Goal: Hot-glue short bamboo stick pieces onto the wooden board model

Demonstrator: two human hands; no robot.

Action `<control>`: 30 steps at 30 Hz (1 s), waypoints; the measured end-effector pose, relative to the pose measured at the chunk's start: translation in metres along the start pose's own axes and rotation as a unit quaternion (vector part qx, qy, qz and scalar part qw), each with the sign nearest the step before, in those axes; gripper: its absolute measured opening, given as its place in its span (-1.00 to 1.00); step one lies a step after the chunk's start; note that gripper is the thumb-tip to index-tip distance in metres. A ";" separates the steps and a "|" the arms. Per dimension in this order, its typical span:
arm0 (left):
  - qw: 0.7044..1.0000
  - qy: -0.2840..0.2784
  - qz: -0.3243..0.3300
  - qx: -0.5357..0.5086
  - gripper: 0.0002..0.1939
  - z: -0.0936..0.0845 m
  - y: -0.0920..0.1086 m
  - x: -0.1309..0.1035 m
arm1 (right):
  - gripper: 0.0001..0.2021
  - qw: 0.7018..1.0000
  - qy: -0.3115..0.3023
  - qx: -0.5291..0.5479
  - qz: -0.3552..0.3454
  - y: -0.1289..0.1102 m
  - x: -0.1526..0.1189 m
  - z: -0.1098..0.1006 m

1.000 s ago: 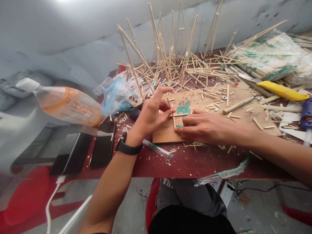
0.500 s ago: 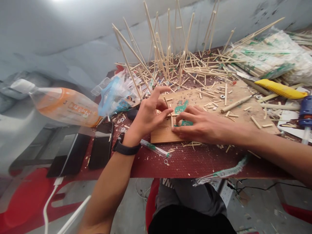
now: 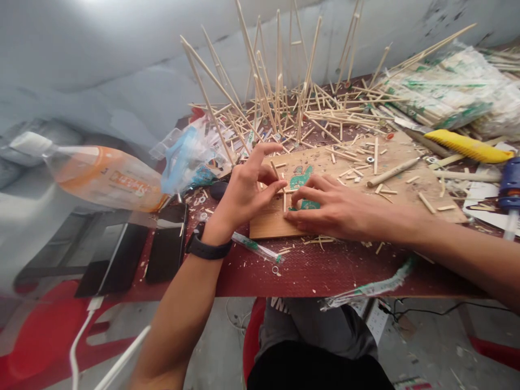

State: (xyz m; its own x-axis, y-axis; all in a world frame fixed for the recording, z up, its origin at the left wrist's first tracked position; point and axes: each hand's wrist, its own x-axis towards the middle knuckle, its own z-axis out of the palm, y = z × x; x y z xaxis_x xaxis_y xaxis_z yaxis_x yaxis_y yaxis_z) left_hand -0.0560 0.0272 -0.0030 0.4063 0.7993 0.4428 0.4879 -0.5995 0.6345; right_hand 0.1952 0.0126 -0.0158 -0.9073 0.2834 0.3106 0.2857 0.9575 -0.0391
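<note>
Apparently positioning a tilted stick (image 3: 275, 169), clamped in the left hand's (image 3: 247, 195) grip, against a short stick (image 3: 285, 202) touched by the right hand's (image 3: 333, 208) parted grip, needing steady alignment.

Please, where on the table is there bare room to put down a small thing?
Nearly bare, with crumbs: the front of the red table, between the ring and the right wrapper. Also the board's near left corner, by the left hand. Crowded: behind the board, with sticks.

On the counter (image 3: 260, 279), centred on a board (image 3: 270, 225): a bottle (image 3: 109, 176) and two phones (image 3: 166, 246) left of it; standing sticks (image 3: 280, 81) behind; packaged sticks (image 3: 442, 89) behind right; an empty wrapper (image 3: 258, 248) before it.
</note>
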 end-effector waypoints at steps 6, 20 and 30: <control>1.000 -0.013 -0.007 -0.016 -0.41 0.000 -0.001 -0.001 | -0.72 0.999 0.022 -0.036 -0.026 0.004 -0.003 -0.001; 0.999 0.026 -0.018 -0.029 -0.39 -0.005 -0.003 0.000 | -0.70 0.988 0.136 -0.015 -0.073 0.008 -0.006 -0.006; 1.000 0.016 -0.021 -0.007 -0.38 -0.007 -0.004 0.001 | -0.61 0.987 0.139 0.015 -0.078 0.008 -0.007 -0.004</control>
State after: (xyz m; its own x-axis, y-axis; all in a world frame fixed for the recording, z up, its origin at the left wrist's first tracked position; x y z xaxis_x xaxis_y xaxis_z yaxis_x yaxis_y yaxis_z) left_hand -0.0629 0.0307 -0.0001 0.3614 0.8243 0.4358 0.4930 -0.5656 0.6611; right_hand 0.2047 0.0177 -0.0145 -0.8183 0.1098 0.5642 0.1353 0.9908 0.0033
